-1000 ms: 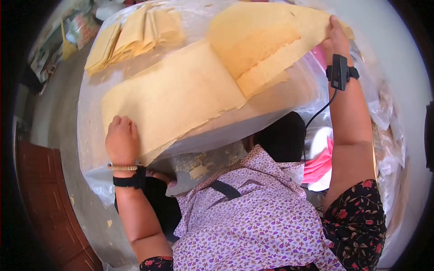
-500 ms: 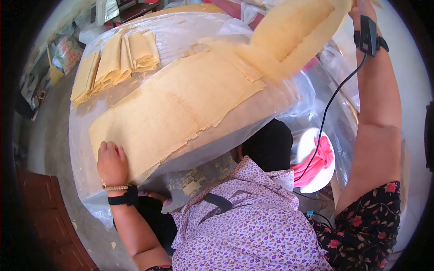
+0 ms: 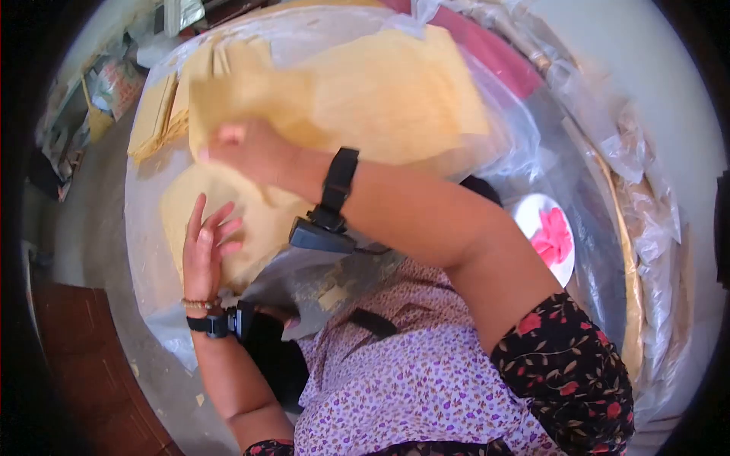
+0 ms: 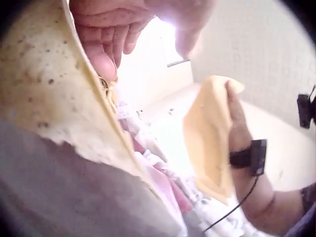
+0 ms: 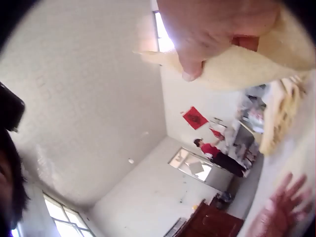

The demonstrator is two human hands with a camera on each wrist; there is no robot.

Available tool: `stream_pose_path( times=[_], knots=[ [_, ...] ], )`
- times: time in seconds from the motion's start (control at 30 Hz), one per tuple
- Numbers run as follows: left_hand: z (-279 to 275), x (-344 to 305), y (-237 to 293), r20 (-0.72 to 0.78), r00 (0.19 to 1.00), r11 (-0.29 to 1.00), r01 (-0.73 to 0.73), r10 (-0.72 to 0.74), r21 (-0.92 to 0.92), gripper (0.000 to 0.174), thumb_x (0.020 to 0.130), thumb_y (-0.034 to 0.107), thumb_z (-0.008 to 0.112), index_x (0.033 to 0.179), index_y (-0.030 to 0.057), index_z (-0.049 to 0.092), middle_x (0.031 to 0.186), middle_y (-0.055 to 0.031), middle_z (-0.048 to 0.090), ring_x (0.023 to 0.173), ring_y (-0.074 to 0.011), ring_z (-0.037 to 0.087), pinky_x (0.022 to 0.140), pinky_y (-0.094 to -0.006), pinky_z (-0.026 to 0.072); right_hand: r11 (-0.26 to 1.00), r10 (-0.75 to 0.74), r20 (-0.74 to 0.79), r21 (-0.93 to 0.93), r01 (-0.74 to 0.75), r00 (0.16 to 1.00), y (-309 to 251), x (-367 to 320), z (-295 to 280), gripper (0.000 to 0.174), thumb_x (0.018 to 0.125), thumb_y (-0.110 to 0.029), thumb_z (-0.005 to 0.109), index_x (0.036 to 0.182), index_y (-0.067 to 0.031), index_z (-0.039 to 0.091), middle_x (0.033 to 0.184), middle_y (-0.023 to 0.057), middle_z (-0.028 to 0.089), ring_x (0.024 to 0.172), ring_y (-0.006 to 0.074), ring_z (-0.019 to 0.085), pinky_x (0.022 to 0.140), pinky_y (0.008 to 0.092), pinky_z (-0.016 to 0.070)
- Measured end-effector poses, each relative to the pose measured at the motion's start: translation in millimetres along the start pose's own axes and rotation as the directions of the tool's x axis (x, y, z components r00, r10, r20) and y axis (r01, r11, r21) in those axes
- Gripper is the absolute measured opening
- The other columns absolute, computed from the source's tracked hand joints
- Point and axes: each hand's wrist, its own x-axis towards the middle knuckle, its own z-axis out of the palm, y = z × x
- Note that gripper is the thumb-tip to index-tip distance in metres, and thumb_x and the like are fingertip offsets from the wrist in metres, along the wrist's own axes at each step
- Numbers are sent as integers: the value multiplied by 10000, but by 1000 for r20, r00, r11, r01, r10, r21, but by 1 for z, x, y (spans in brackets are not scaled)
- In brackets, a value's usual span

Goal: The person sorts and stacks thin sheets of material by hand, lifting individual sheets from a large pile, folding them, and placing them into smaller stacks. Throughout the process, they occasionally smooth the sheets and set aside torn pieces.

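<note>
In the head view my right hand point(image 3: 255, 152) is over the left part of the table, gripping the edge of a blurred pale yellow sheet point(image 3: 388, 87). The right wrist view shows the thumb of that hand point(image 5: 217, 34) against the sheet point(image 5: 237, 71). My left hand point(image 3: 205, 247) is just below it, fingers spread and raised over another flat sheet point(image 3: 182, 205), holding nothing. The left wrist view has my left hand point(image 4: 128, 29) beside a yellow sheet with a ragged edge point(image 4: 44, 74); my right hand point(image 4: 239, 121) grips a sheet point(image 4: 205, 133) there.
Folded yellow sheets point(image 3: 152, 114) lie at the table's far left. Clear plastic point(image 3: 148, 258) covers the table. Right of it are a white container with pink cloth point(image 3: 551, 235) and plastic-wrapped things point(image 3: 639, 228). A person in red point(image 5: 212, 153) is in the background.
My right hand has swung from the far right across to the left, bringing the sheet over. My left hand has lifted off the flat sheets and spread its fingers.
</note>
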Motion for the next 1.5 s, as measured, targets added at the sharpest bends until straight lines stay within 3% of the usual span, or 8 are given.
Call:
stream_pose_path(
  times=[0.17,0.3,0.43,0.67,0.8,0.9,1.2,1.5],
  knots=[
    [-34,1,-7,-166,968,967,213,-189,141,893,986,312,675,1634,61,115,1353,-196,566,1002,-198,670,686,-265,584,922,-247,256,-237,308,935,28,-108,31,344,984,-220,663,1238,11,677,1145,125,747,1065,150,691,900,322,545],
    [-1,-7,15,-260,965,862,105,33,496,1087,834,305,851,1629,91,141,1316,-191,577,961,-235,677,691,-316,582,961,218,217,-219,-171,951,11,-166,-26,327,1012,-212,620,1265,-9,664,1161,103,732,1035,177,701,908,330,552],
    [25,6,-6,-111,881,128,58,460,990,1123,779,399,876,1603,56,195,1230,-241,624,922,-381,679,792,-437,556,715,645,42,319,-622,763,19,-205,-79,338,1048,-233,570,1289,-7,636,1158,134,718,1037,219,703,910,340,565],
    [5,26,19,-538,838,791,268,91,550,971,937,485,697,1605,14,172,827,-96,708,608,-110,630,460,-271,466,630,675,84,451,-632,733,22,-217,-81,423,1049,-295,567,1363,-11,579,1198,139,698,1071,217,689,926,338,557],
    [5,52,-21,-395,851,269,314,345,911,1077,850,562,739,1533,-111,250,848,-169,738,740,-319,725,647,-422,569,581,653,158,523,-624,741,16,-206,-66,421,1048,-289,570,1362,-9,583,1195,141,701,1055,219,690,916,338,557],
    [22,55,-1,-461,868,496,322,184,806,1125,792,594,773,1517,-107,274,884,-186,746,824,-365,731,698,-452,578,725,581,81,402,-560,810,2,-192,-62,405,1037,-266,594,1343,-1,604,1153,122,717,1017,187,688,891,321,551],
    [47,48,-19,-239,832,87,227,501,970,1106,762,503,833,1540,-44,270,1063,-232,701,903,-388,703,748,-462,575,918,300,-162,-219,-331,940,44,9,-75,770,861,-381,792,1454,12,498,1117,64,702,940,128,640,767,285,530],
    [-30,29,-8,-450,891,753,254,61,607,689,870,92,584,1510,-44,369,891,-181,705,681,-236,699,559,-350,538,890,423,97,-233,-393,901,57,52,-35,598,835,-418,815,1252,-14,670,983,31,691,823,120,600,716,285,498]
  ],
)
